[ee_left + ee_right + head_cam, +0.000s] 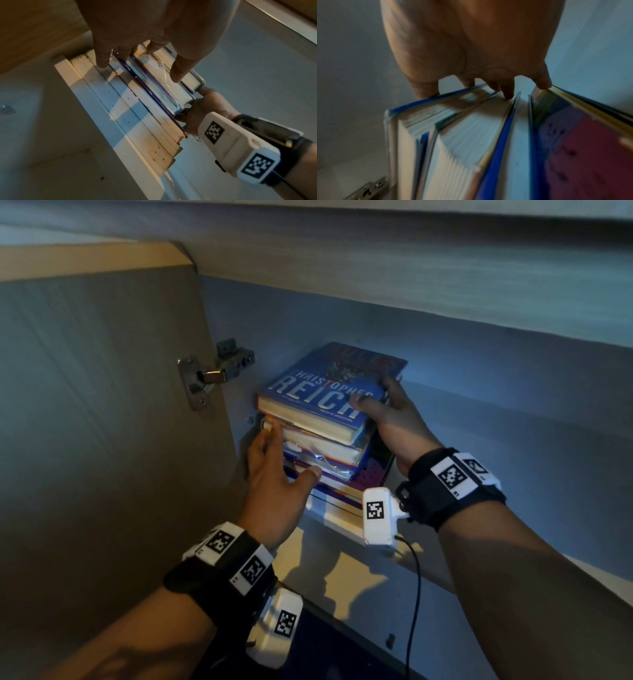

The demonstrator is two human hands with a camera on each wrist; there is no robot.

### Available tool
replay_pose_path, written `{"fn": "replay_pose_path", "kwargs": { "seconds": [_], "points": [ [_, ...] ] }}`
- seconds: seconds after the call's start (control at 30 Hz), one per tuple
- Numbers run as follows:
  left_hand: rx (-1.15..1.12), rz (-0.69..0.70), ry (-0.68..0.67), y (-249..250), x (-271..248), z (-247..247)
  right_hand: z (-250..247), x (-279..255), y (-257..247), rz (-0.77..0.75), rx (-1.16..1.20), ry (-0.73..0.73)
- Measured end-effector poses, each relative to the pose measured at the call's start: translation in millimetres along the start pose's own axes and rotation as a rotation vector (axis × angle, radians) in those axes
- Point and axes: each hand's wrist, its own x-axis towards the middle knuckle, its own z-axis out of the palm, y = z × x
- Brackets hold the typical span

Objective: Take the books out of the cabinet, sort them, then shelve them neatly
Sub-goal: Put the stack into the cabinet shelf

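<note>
Your forearms bare, no sleeves. Black strap on each wrist, white blocks with black square-pattern markers on top. White camera housing (pixel 378 515) under right wrist (pixel 452 484), thin black cable (pixel 414 594) hanging from it.

The pale cabinet shelf (pixel 359 573) carries one stack of books (pixel 329 453) lying flat, at its left side near the open door; a blue hardcover (pixel 318 398) is on top.

Dim grey walls (pixel 479 285), perhaps bluish light.
</note>
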Motion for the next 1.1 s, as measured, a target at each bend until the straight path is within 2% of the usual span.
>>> {"fn": "replay_pose_path", "kwargs": {
  "seconds": [0.13,0.33,0.47,0.6,0.73,0.87,1.03,1.1],
  "points": [
    [-0.02,-0.031,-0.026,1,0,-2,-10,-4,-2,0.007,0.014,-0.038],
    [-0.024,-0.009,-0.026,1,0,-4,3,-14,-1,-0.025,0.011,0.067],
    [-0.043,0.005,-0.049,-2,5,-10,1,-25,2,-0.036,0.112,0.044],
    [-0.017,0.028,0.017,0,12,-12,7,-38,24,0.01,0.197,0.097],
    [-0.002,0.063,-0.013,1,21,-11,20,-30,51,0.038,0.169,0.093],
    [-0.063,0.029,0.01,-3,26,-10,28,-33,49,0.066,0.153,0.132],
    [-0.182,0.012,-0.002,-9,30,-8,19,-38,48,0.015,0.187,0.041],
    [-0.174,0.025,-0.007,-10,31,-12,21,-37,50,-0.013,0.116,0.043]
  ]
}}
